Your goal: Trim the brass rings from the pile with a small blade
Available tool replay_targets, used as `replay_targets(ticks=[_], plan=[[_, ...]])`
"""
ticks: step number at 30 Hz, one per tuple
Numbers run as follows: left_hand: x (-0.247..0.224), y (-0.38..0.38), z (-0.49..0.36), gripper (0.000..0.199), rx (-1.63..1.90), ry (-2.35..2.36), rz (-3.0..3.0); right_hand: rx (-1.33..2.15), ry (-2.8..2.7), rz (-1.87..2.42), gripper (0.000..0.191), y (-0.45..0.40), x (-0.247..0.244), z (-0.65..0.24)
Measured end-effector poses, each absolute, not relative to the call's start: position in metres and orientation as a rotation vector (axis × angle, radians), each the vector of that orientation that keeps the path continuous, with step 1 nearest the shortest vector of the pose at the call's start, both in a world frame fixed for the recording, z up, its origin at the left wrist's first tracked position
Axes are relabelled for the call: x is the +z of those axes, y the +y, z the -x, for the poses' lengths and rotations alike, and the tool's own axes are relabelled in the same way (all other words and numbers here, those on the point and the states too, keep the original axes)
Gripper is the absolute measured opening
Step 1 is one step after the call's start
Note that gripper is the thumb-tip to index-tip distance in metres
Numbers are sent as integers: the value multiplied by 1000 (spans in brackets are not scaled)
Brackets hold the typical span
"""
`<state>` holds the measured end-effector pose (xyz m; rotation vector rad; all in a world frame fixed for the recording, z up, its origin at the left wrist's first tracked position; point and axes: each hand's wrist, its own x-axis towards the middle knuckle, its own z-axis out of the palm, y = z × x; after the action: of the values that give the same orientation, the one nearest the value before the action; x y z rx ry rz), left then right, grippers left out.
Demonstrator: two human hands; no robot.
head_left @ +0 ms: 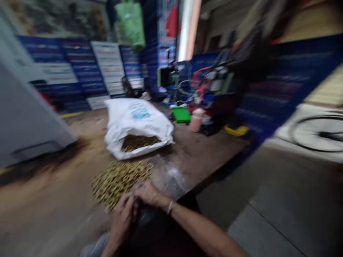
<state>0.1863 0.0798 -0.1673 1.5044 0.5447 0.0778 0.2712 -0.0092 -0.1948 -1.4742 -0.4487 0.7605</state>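
Observation:
My left hand (125, 208) and my right hand (147, 192) meet at the near edge of a pile of brass-coloured rings (118, 180). The fingers of both are closed and pressed together, and what they hold is hidden and blurred. A faint shine like clear plastic shows just below them. Behind the pile lies a white woven sack (139, 116) with blue print, its mouth facing me, and small brownish-gold pieces (139, 143) inside. Right of the pile, some clear plastic film (175, 178) rests on the bench.
The brown bench (198, 153) ends at the right, above a grey floor (257, 214). Farther back are a green tray (181, 114), a pink bottle (197, 120) and a yellow object (236, 130). A grey panel (29, 117) stands at left, a wheel (321, 134) at right.

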Motion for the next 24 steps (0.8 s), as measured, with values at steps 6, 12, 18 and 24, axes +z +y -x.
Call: replay_targets(ticks=[6, 12, 18, 24], plan=[[-178, 86, -176, 39, 92, 570, -1488, 749, -522, 1498, 27, -1, -211, -280], [-179, 88, -173, 36, 98, 570, -1354, 813, -578, 1485, 37, 1, -211, -278], [-177, 88, -175, 35, 94, 551, -1134, 763, -491, 1551, 32, 1, -208, -284], [-177, 88, -182, 39, 165, 577, -1075, 357, -913, 1839, 17, -12, -209, -285]])
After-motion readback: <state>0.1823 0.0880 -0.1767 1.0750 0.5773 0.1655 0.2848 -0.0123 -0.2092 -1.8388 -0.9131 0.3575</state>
